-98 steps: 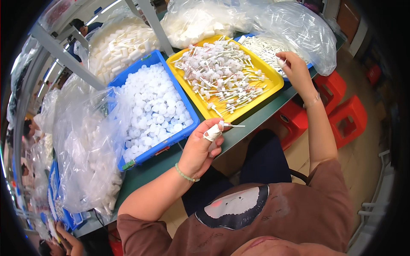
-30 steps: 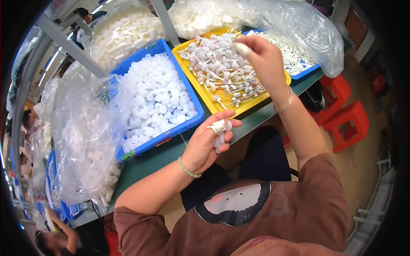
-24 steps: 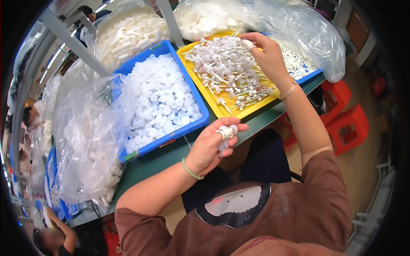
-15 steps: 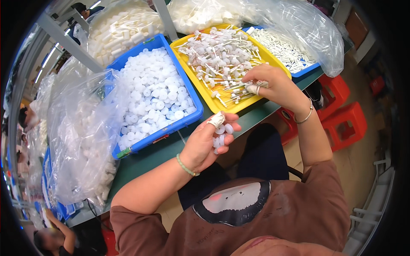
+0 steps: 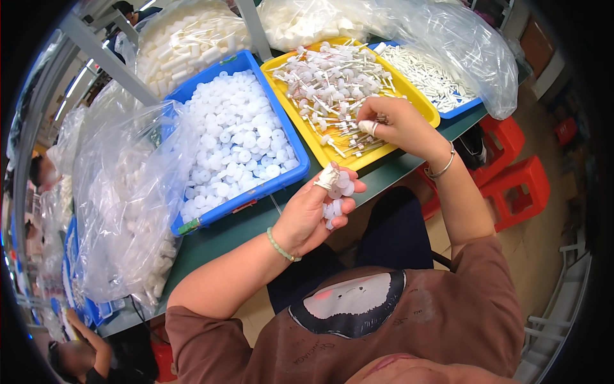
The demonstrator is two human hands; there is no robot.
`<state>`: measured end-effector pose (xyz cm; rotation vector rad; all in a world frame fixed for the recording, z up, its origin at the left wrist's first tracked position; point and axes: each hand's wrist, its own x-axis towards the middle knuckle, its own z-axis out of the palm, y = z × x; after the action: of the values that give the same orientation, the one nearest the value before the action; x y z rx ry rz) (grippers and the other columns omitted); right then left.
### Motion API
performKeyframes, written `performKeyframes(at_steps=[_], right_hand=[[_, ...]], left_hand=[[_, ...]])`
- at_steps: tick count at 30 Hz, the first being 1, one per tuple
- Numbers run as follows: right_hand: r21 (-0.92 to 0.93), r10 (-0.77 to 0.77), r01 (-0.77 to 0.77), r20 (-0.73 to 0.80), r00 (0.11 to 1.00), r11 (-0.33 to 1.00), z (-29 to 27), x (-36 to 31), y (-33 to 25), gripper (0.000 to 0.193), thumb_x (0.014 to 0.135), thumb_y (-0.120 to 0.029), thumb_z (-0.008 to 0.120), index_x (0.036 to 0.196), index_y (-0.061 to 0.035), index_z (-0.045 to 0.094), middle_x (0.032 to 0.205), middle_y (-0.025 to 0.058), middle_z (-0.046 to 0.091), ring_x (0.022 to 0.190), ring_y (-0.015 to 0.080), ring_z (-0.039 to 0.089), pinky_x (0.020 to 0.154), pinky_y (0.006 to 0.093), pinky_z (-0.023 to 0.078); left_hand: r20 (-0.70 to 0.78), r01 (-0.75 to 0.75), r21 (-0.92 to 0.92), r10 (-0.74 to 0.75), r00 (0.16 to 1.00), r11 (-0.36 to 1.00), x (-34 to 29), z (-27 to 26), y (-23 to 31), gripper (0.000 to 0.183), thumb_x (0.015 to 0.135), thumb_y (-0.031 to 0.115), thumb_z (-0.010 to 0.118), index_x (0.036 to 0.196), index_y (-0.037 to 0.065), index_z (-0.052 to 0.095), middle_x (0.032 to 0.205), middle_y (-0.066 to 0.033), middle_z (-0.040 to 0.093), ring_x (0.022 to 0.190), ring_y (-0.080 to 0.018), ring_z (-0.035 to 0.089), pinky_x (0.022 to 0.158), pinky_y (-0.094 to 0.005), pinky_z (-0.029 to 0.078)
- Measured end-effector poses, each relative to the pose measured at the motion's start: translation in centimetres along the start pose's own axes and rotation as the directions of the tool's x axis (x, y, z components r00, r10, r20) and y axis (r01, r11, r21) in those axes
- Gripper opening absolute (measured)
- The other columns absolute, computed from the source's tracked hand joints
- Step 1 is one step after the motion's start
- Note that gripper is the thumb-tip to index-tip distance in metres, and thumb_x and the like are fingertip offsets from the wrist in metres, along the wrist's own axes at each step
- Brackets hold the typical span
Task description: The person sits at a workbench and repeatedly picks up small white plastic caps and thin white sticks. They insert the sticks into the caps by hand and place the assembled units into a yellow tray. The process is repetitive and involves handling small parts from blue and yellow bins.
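My left hand (image 5: 313, 208) is closed around several translucent white plastic discs (image 5: 337, 206), held in front of the trays with the fingers curled upward. Tape wraps its thumb. Over the front right of a yellow tray (image 5: 320, 151), my right hand (image 5: 404, 128) has its thumb and fingers pinched together; what sits between them is mostly hidden. The thumb there is taped too. Inside that tray lie many thin sticks with white discs on them (image 5: 339, 83). A blue tray (image 5: 240, 196) to its left is heaped with loose white discs (image 5: 236, 137).
Behind on the right stands another blue tray with small white rods (image 5: 428, 73), partly under clear plastic (image 5: 476, 48). Plastic bags of white parts (image 5: 128, 198) crowd the left and back. A grey post (image 5: 252, 29) rises behind the trays. Red stools (image 5: 515, 195) stand at right.
My right hand has shifted slightly left and up over the yellow tray, its fingers drawn closer together. My left hand keeps its discs, which have moved a little in the fingers.
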<state>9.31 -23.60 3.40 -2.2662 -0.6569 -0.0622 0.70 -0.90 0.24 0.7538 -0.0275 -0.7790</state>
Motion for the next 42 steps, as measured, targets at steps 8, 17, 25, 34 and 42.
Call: performKeyframes(at_steps=[8,17,25,34,42], right_hand=[[0.053,-0.202,0.226,-0.294,0.934,0.973,1.6,-2.0,-3.4,0.019,0.082,-0.001,0.056,0.099,-0.0046,0.062,0.084,0.0049,0.058,0.069,0.0115,0.052,0.058,0.0254,0.039],[0.084,-0.222,0.303,-0.506,0.834,0.949,5.9,-7.1,-5.4,0.020,0.071,-0.001,0.069,0.090,-0.0054,0.065,0.078,0.0096,0.060,0.071,0.0244,0.059,0.061,0.0320,0.046],[0.061,-0.166,0.232,-0.527,0.833,0.971,6.7,-7.1,-5.9,0.014,0.071,-0.002,0.069,0.083,-0.0049,0.062,0.075,0.0082,0.061,0.064,0.0232,0.060,0.056,0.0306,0.046],[-0.033,-0.133,0.137,-0.531,0.837,0.990,7.4,-6.7,-5.9,0.015,0.071,-0.003,0.067,0.084,-0.0052,0.061,0.075,0.0076,0.061,0.060,0.0212,0.060,0.055,0.0301,0.047],[0.579,0.253,-0.123,-0.149,0.956,0.806,6.6,-7.2,-5.4,0.007,0.084,-0.008,0.060,0.085,-0.0014,0.059,0.067,-0.0038,0.051,0.059,0.0026,0.043,0.051,0.0215,0.036]], left_hand=[[-0.021,-0.049,-0.105,0.047,0.999,0.993,0.0,-0.1,0.1,0.035,0.097,0.035,0.050,0.120,0.009,0.049,0.103,-0.0021,0.052,0.073,-0.0072,0.045,0.051,-0.0171,0.036],[-0.026,-0.115,-0.047,0.114,0.993,0.992,0.2,-0.2,0.1,0.033,0.094,0.027,0.057,0.121,0.009,0.049,0.105,-0.0035,0.054,0.074,-0.0060,0.047,0.050,-0.0162,0.037],[-0.089,-0.142,0.002,0.141,0.986,0.990,0.1,0.3,0.0,0.040,0.094,0.030,0.057,0.127,0.010,0.048,0.110,-0.0054,0.055,0.074,-0.0067,0.047,0.049,-0.0165,0.037],[-0.104,-0.105,0.022,0.107,0.989,0.994,0.4,0.0,0.2,0.039,0.095,0.027,0.054,0.130,0.011,0.047,0.111,-0.0016,0.055,0.073,-0.0052,0.047,0.050,-0.0156,0.036],[-0.084,-0.123,0.054,0.127,0.988,0.991,0.3,0.0,0.2,0.037,0.096,0.029,0.053,0.128,0.011,0.048,0.117,-0.0021,0.055,0.072,-0.0043,0.046,0.050,-0.0150,0.036]])
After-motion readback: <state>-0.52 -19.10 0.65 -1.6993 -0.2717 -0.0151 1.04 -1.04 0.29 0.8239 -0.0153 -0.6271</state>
